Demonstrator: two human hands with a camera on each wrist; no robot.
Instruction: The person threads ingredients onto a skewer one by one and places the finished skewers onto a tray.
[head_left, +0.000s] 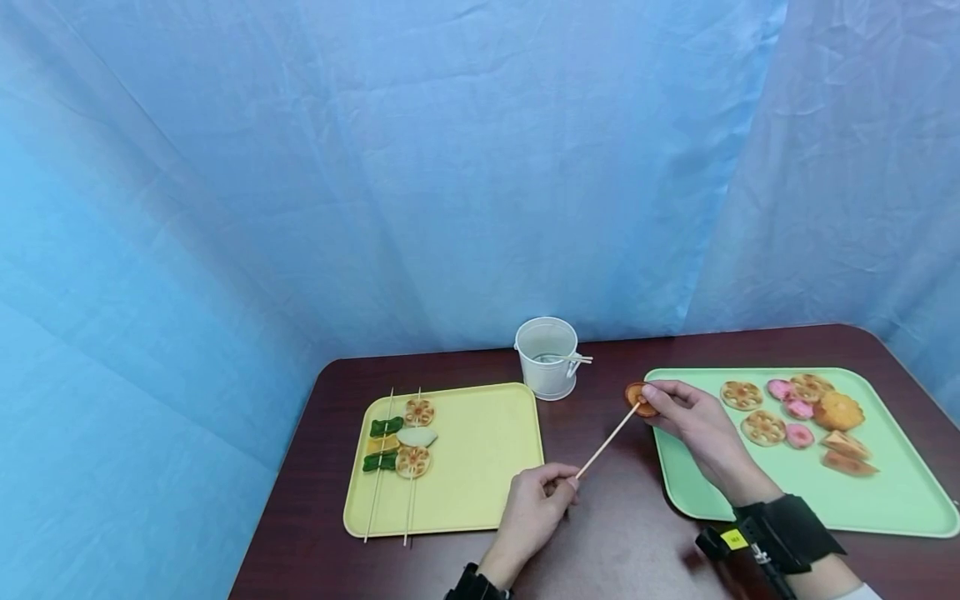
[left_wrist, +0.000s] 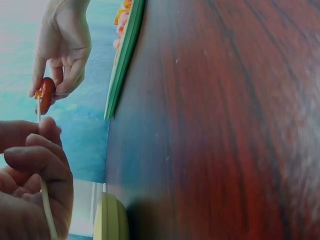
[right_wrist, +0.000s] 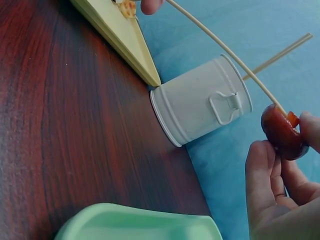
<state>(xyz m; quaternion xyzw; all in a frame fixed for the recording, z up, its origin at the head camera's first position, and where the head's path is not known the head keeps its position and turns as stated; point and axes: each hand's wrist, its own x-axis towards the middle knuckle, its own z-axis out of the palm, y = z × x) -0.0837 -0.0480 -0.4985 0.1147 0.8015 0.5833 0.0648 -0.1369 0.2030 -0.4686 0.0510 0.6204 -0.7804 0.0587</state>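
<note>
My left hand grips a thin wooden skewer near its lower part, fingers curled round it. Up and to the right the skewer's far end meets a glossy reddish-brown, mushroom-like piece; whether the tip has gone into it I cannot tell. My right hand pinches that piece between thumb and fingers, above the left edge of the green tray. On the yellow tray lie two loaded skewers, one with green pieces and a yellow one, the other with lotus root slices and a pale piece.
Behind the hands stands a small white bucket with skewers leaning in it. Several lotus root slices, pink pieces, a yellow-orange piece and tan wedges lie on the green tray. A blue curtain backs the dark table.
</note>
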